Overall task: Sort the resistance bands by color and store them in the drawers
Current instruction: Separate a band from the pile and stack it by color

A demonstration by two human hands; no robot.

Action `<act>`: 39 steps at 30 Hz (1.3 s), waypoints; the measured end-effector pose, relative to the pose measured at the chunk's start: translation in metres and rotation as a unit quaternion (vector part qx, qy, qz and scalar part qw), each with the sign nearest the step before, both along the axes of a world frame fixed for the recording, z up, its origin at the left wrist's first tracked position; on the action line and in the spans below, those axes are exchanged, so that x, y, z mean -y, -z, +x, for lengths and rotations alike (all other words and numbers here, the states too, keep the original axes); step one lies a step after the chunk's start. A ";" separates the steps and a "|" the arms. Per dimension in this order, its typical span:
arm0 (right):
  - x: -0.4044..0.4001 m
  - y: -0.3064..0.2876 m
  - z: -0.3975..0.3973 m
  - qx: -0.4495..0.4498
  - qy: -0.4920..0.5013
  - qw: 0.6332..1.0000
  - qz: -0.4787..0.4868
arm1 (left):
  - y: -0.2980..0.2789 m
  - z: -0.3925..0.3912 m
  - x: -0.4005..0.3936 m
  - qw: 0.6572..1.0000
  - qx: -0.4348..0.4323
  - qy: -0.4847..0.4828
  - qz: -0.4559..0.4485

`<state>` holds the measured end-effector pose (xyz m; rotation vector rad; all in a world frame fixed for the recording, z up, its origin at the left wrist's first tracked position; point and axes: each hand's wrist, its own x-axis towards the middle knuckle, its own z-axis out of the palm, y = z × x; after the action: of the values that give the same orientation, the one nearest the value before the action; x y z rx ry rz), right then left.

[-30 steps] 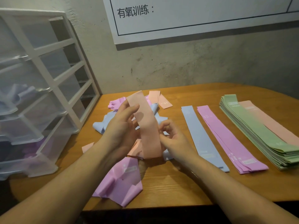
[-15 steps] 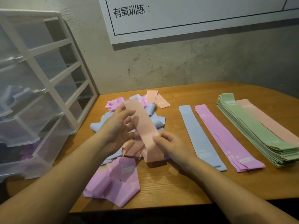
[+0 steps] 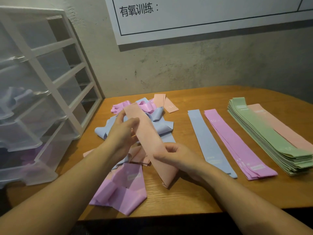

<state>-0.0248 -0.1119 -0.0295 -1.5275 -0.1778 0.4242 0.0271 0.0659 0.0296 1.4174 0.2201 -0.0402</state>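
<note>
Both hands hold 1 flat peach-pink rubber resistance band [image 3: 149, 138] above the centre of the wooden bench [image 3: 194, 192]. The left hand [image 3: 122, 133] pinches the band's upper part along its left edge, fingers curled onto its face. The right hand [image 3: 176, 156] grips the lower part, thumb over the front; the band's bottom end hangs folded below that hand, pointing toward the lower centre of the frame.

Beneath the hands lies an unsorted heap of crumpled blue, purple and peach bands [image 3: 152, 119]. A crumpled purple rubber band [image 3: 125, 189] lies nearest the bench's front edge, lower centre. A folded peach band [image 3: 166, 103] lies at the heap's far side.

Right of centre, 4 sorted groups lie flat and roughly parallel: a light blue band strip [image 3: 208, 143], just beside it a stack of purple bands [image 3: 237, 146], then a tall stack of green bands [image 3: 271, 141], and a flat peach band strip [image 3: 284, 128] touching the green stack's right side.

At the left of the frame stands a white-framed unit of translucent plastic drawers [image 3: 39, 92]. Blue material shows through a middle drawer and purple through a lower one; the contents are too blurred to tell further.

On the grey wall, upper centre, hangs a white printed board [image 3: 203, 16].
</note>
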 end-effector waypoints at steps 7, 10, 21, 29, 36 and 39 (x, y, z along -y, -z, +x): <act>0.004 -0.002 0.001 -0.021 0.032 0.999 0.036 | 0.006 0.007 -0.005 0.994 -0.011 -0.086 -0.067; 0.005 -0.006 -0.001 -0.010 0.028 0.997 0.074 | 0.011 0.006 -0.006 0.993 -0.017 -0.087 -0.074; 0.024 -0.020 -0.004 0.061 0.065 0.988 -0.124 | 0.021 0.012 -0.024 0.987 -0.056 -0.122 -0.089; 0.052 -0.034 -0.007 0.085 0.078 0.962 -0.248 | 0.012 0.013 -0.001 0.988 -0.019 -0.105 -0.108; 0.085 -0.040 -0.010 0.082 0.092 0.945 -0.303 | 0.004 0.023 0.019 0.993 0.005 -0.060 -0.097; 0.103 -0.043 -0.015 0.088 0.118 0.941 -0.304 | 0.000 0.026 0.037 0.996 0.002 -0.025 -0.083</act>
<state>-0.0400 -0.2153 0.0130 -2.1696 0.0054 0.1487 0.0532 0.0285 0.0298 1.2468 0.2445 -0.0143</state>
